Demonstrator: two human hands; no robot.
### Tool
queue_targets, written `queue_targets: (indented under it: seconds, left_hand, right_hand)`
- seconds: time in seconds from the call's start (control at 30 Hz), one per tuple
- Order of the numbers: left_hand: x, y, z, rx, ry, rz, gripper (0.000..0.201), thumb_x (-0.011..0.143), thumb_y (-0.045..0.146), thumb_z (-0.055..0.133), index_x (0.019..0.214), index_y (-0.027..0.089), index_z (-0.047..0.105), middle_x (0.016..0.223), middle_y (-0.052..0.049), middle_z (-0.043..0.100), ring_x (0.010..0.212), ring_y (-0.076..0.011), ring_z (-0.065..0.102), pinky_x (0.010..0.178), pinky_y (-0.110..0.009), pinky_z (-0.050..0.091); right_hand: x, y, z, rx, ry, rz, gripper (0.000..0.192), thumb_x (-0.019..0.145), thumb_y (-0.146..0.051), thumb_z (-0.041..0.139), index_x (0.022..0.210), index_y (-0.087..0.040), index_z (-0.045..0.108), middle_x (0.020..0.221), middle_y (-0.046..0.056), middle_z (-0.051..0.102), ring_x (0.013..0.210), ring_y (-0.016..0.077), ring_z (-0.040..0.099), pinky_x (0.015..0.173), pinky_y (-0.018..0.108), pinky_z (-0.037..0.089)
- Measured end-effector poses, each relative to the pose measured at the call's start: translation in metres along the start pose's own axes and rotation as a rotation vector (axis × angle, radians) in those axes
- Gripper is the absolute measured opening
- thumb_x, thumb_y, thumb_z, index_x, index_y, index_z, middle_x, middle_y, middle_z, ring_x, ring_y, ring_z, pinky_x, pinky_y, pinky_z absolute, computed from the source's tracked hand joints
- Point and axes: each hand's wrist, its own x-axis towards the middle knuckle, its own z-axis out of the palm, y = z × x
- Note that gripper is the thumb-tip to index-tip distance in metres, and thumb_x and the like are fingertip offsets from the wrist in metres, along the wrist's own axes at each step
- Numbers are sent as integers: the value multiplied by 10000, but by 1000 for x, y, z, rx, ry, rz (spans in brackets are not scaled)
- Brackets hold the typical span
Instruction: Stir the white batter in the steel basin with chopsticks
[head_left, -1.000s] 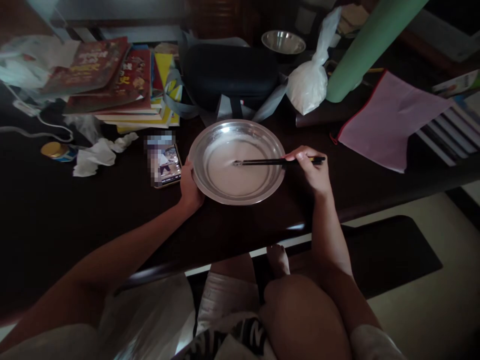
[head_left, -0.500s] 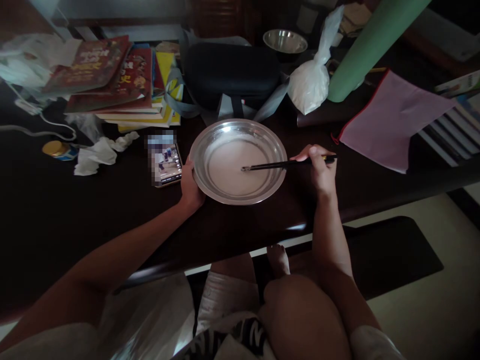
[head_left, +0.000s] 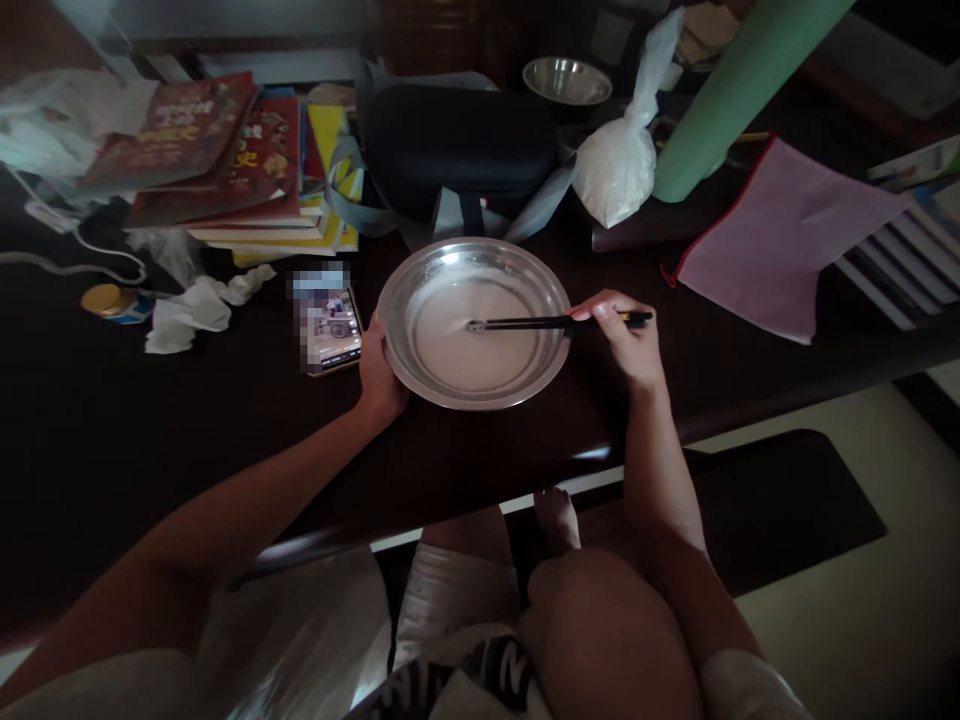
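Observation:
A wide steel plate holding a thin white liquid sits on the dark table in front of me. My left hand grips the plate's left rim. Black chopsticks are pinched in my right hand at the plate's right rim. The chopstick tips rest in the liquid, left of its middle.
A phone lies just left of the plate, with crumpled tissue and a small tin farther left. Stacked books, a black case, a white bag, a steel bowl, a green roll and a pink folder crowd the back.
The chopstick tips drew right and toward me through the liquid, then swept back left to where they were a second ago. My left hand stayed on the rim.

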Motion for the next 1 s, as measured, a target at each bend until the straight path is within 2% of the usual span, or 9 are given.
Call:
queue_targets:
  seconds: [0.13, 0.2, 0.3, 0.37, 0.47, 0.63, 0.8, 0.87, 1.0]
  left_hand:
    - [-2, 2, 4, -18, 1, -5, 134, 905, 240, 546, 813, 235, 643, 781, -39, 722, 1076, -271, 729, 1071, -401, 576]
    - [-2, 2, 4, -20, 1, -8, 159, 914, 241, 524, 826, 233, 656, 788, -40, 729, 1065, -264, 730, 1090, -402, 567]
    - [-2, 1, 3, -7, 3, -17, 183, 914, 243, 509, 850, 228, 680, 795, -44, 731, 1060, -255, 733, 1106, -390, 556]
    - [-1, 1, 3, 5, 1, -13, 156, 899, 269, 542, 858, 227, 686, 792, -45, 727, 1068, -262, 732, 1103, -390, 554]
    - [-1, -1, 1, 0, -9, 4, 118, 878, 294, 575, 830, 232, 664, 769, -42, 718, 1063, -276, 732, 1091, -402, 559]
    - [0, -1, 1, -12, -12, 9, 79, 870, 301, 601, 815, 247, 617, 769, -33, 719, 1085, -274, 725, 1106, -396, 548]
    - [-2, 2, 4, -1, -5, -21, 172, 941, 252, 533, 788, 247, 613, 719, -18, 682, 1075, -258, 725, 1080, -392, 563]
    - [-3, 3, 5, -6, 9, -35, 212, 959, 238, 513, 777, 243, 621, 694, -18, 666, 1067, -257, 724, 1069, -395, 572]
    - [-2, 3, 4, 7, 43, -43, 197, 948, 232, 516, 797, 228, 642, 762, -41, 719, 1123, -264, 715, 1088, -377, 564]
  right_hand:
    - [-1, 1, -1, 20, 130, 19, 438, 946, -649, 697, 720, -281, 773, 709, -17, 769, 770, 202, 803, 830, 397, 647]
    - [-1, 1, -1, 34, 89, 32, 452, 951, -652, 687, 710, -278, 768, 696, -18, 760, 751, 198, 800, 815, 391, 649]
    - [-1, 0, 0, 15, -17, 23, 399, 930, -643, 723, 784, -281, 808, 801, 0, 817, 846, 208, 817, 845, 385, 645]
    - [0, 0, 0, -5, 17, 15, 393, 928, -644, 725, 797, -283, 810, 818, -2, 823, 869, 208, 817, 869, 391, 645]
    - [-1, 0, -1, 8, 112, 28, 432, 955, -644, 688, 734, -283, 778, 724, -20, 780, 783, 196, 802, 849, 399, 648]
    - [-1, -2, 0, -28, -20, 37, 426, 917, -686, 708, 775, -295, 802, 799, -3, 819, 855, 212, 813, 861, 403, 647]
    - [-1, -2, 0, -12, 117, 39, 468, 941, -679, 677, 713, -280, 766, 711, -9, 776, 780, 212, 802, 842, 411, 651]
    - [-1, -1, -1, 4, 96, 47, 472, 953, -665, 669, 697, -280, 760, 691, -10, 762, 752, 209, 795, 826, 409, 651]
    - [-1, -1, 0, -1, 12, 22, 407, 927, -651, 719, 775, -283, 803, 810, 6, 820, 861, 221, 814, 875, 409, 646]
